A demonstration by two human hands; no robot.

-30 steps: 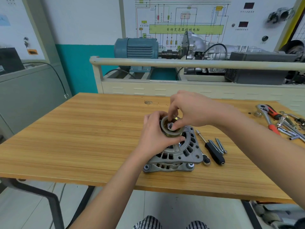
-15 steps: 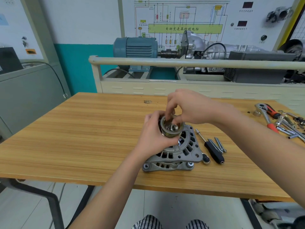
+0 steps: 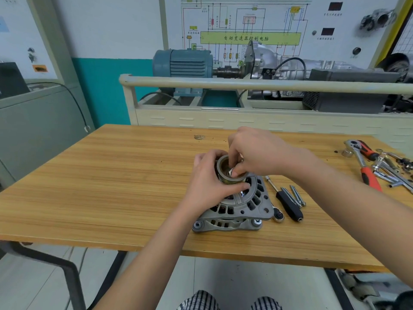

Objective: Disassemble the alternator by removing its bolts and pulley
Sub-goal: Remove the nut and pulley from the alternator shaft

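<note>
On wooden table (image 3: pixel 111 186): alternator (image 3: pixel 237 209) | ratchet (image 3: pixel 362 166) right | motor rig (image 3: pixel 183 66) behind

Well beyond the right hand (image 3: pixel 257 151), on the wall, a circuit board (image 3: pixel 245 23) carries a green band (image 3: pixel 250 38) printed with the Chinese characters 自动变速器控制电脑. Small captions under the two dark displays (image 3: pixel 330 19) on that board, up and to the right of the hand, are too small to read. No other text is legible.
</note>
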